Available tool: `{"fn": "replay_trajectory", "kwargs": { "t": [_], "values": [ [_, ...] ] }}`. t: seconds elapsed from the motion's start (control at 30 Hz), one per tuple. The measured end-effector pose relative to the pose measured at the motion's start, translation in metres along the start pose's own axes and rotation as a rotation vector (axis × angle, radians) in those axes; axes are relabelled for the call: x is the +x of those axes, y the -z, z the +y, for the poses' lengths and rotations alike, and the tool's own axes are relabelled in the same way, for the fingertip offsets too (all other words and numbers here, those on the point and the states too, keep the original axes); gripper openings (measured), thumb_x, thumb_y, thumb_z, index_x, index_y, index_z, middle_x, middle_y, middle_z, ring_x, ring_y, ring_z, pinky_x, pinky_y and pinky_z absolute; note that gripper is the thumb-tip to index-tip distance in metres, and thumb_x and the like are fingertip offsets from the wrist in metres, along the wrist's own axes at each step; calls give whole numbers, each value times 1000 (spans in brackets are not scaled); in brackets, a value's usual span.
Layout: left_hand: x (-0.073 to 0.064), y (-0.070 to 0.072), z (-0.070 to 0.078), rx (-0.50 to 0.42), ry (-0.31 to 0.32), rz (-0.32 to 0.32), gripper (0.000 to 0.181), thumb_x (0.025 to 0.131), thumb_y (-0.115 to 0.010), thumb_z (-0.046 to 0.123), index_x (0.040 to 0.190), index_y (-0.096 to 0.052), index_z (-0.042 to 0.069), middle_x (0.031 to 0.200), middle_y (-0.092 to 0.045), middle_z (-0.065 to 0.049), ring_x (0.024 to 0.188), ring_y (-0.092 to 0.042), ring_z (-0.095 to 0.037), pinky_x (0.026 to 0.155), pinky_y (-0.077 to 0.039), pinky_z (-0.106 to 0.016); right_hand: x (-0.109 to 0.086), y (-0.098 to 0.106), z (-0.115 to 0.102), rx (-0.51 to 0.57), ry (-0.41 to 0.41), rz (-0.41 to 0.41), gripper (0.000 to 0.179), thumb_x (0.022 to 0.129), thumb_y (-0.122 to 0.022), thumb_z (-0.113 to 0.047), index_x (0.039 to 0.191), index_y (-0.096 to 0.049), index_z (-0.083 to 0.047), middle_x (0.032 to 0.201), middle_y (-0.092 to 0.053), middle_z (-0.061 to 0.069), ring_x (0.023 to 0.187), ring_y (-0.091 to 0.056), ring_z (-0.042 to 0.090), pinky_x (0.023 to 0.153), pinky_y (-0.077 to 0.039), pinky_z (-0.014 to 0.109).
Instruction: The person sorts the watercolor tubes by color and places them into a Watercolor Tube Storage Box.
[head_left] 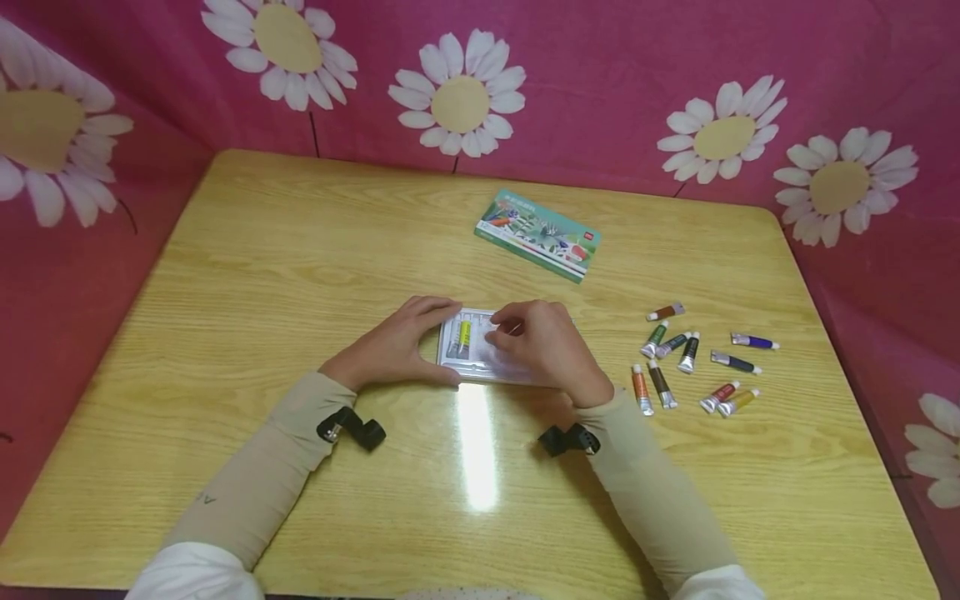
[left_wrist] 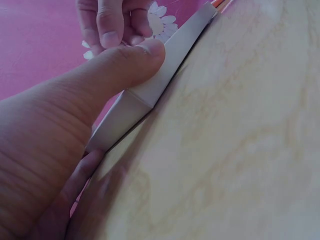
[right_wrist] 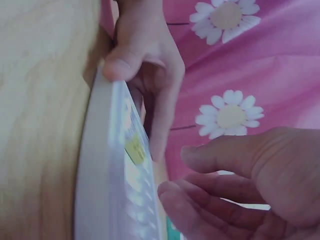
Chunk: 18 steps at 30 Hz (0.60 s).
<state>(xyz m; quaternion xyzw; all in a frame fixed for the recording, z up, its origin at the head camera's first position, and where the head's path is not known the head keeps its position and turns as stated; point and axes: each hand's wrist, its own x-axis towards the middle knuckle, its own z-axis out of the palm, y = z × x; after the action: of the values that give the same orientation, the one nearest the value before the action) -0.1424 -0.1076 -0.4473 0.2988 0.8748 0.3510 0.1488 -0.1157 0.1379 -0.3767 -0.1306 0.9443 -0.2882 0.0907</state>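
Note:
A white box with a clear ribbed plastic tray lies in front of me. In its left part sit a yellow paint tube and a pale, silvery tube, side by side. My left hand grips the box's left end, thumb along the near edge and fingers at the far one. The left wrist view shows that thumb pressing the white side wall. Over the tray's right part hovers my right hand. Its thumb and fingers are loosely bent and apart in the right wrist view, with nothing between them.
Several paint tubes in brown, green, orange, red, blue and other colours lie loose to the right. Farther back lies a green printed paint box. A pink flowered cloth hangs behind the wooden table.

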Motion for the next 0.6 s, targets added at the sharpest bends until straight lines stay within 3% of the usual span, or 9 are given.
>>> {"fn": "replay_trajectory", "kwargs": {
  "t": [0.13,0.4,0.6],
  "values": [
    [1,-1,1,-3,-1,1,113,72,-87,65,162,-37,20,167,-35,-1,155,-31,-22,128,-32,-49,-3,12,9,-28,-27,21,23,93,-77,-23,110,-80,-7,98,-80,8,90,-72,20,80,-56,34],
    [1,-2,1,7,2,-12,113,73,-85,66,163,-35,20,167,-34,0,155,-31,-21,128,-32,-48,-10,34,28,-132,-206,25,22,96,-73,-24,111,-77,-8,101,-78,12,92,-66,27,78,-50,34],
    [-1,-1,3,-1,6,-8,113,73,-87,64,163,-35,20,167,-34,0,155,-31,-22,127,-33,-49,-18,53,44,-170,-276,28,19,97,-69,-22,106,-77,-8,102,-77,16,95,-65,32,75,-51,37]
  ]
}}
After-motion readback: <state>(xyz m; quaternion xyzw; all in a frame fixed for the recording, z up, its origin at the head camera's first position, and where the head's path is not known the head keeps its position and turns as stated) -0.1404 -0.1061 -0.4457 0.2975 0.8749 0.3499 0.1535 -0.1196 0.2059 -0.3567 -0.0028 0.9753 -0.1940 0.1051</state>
